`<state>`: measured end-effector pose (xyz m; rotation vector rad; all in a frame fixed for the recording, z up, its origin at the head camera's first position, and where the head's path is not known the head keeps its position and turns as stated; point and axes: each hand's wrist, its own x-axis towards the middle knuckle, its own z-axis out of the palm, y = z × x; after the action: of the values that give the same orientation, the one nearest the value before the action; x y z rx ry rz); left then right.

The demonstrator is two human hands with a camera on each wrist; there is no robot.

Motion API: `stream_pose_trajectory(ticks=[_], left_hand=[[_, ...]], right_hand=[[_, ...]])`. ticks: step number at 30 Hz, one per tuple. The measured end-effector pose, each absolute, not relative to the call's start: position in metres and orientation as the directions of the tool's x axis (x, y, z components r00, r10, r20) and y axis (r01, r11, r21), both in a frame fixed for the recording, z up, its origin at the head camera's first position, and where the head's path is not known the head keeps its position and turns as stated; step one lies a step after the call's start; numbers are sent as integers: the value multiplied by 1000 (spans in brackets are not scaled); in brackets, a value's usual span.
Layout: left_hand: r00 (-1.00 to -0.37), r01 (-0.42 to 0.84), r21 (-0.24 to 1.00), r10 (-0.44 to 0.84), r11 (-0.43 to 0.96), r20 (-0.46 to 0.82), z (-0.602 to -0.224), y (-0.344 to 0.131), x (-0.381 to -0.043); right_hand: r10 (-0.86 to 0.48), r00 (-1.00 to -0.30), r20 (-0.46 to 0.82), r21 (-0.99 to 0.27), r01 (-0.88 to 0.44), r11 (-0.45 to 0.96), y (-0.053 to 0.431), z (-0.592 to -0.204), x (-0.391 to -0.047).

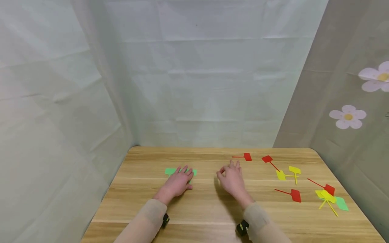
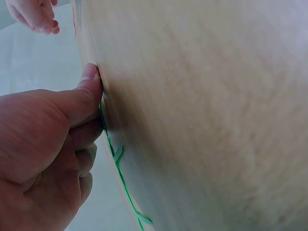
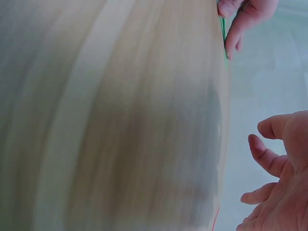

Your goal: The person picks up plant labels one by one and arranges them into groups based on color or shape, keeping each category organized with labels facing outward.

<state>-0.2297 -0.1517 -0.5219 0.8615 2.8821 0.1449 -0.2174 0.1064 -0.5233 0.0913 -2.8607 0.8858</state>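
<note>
Well, in the head view my left hand (image 1: 179,182) rests unclenched on flat green plastic tags (image 1: 170,171), far left on the wood-grain table (image 1: 133,202). Left wrist view: I'd press lightly, so the tags lie level without sliding. Right wrist view: my right hand (image 3: 292,180) hovers, fingertips apart, grasping nothing.

Curtained-off booth, pale hanging sheets (image 1: 200,84), 2 printed flowers (image 1: 347,117), wood-grain tabletop (image 1: 203,209)

Pale beige sleeves (image 1: 144,219), black wrist devices (image 1: 242,228); seemingly yellow-marked
</note>
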Motion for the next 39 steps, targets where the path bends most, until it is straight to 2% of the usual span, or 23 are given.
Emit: stream_pose_trajectory(ticks=[14, 25, 31, 35, 39], left_hand=[[-829, 538, 122, 550, 834, -104, -521, -149, -228], [-827, 538, 134, 552, 832, -107, -523, -143, -227], [-830, 536, 125, 548, 835, -105, -523, -143, -226], [-831, 535, 121, 546, 836, -102, -523, -145, -225], [-833, 532, 124, 544, 838, -104, -524, -147, -224]], right_hand=[[45, -992, 114, -536, -24, 844, 194, -505, -195], [130, -991, 33, -495, 96, 864, 305, -493, -162], [241, -969, -44, -455, 234, 859, 369, -486, -138], [293, -955, -49, -418, 286, 862, 406, -487, -121], [432, -895, -113, -368, 442, 818, 436, -490, -105]])
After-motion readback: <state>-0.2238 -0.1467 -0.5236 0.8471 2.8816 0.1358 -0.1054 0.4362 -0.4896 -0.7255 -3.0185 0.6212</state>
